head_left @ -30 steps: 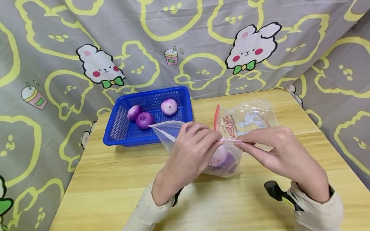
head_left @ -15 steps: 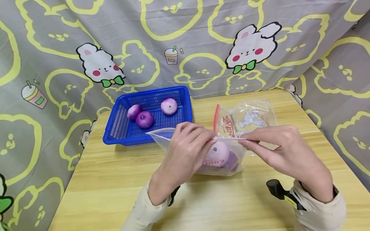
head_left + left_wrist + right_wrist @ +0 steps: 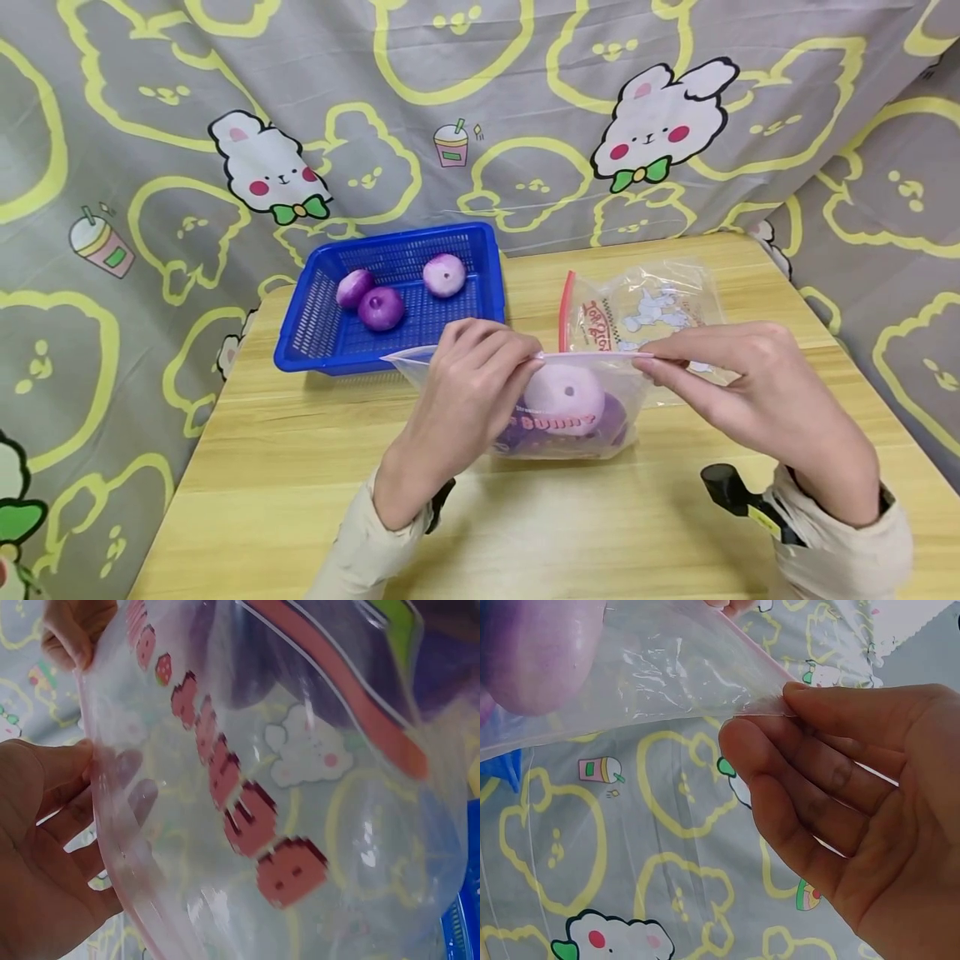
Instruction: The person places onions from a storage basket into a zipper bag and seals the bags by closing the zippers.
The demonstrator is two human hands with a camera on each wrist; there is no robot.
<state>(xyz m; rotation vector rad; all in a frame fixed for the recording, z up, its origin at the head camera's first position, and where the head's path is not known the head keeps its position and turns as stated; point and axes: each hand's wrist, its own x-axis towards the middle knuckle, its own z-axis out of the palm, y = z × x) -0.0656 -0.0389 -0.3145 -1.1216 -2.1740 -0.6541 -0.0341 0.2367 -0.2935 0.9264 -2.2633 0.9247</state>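
A clear zip bag (image 3: 622,387) with pink lettering and several purple onions (image 3: 566,396) inside hangs from both hands over the table. My left hand (image 3: 468,392) pinches its pink top edge near the middle; in the left wrist view the thumb (image 3: 64,761) lies on that edge. At the bag's right top corner, my right hand (image 3: 757,396) pinches the same edge between thumb and fingers, as the right wrist view also shows (image 3: 840,765). The bag's left corner sticks out beyond the left hand. Its far side is hidden.
A blue plastic basket (image 3: 303,367) holding three purple onions (image 3: 381,308) stands at the back left. Another clear zip bag (image 3: 641,312) with a red edge lies flat behind the right hand. A patterned curtain (image 3: 517,108) hangs behind the wooden table (image 3: 270,492).
The hands have moved apart along the bag's top edge, the left hand to the left and the right hand to the right. More of the bag's front and its onions show.
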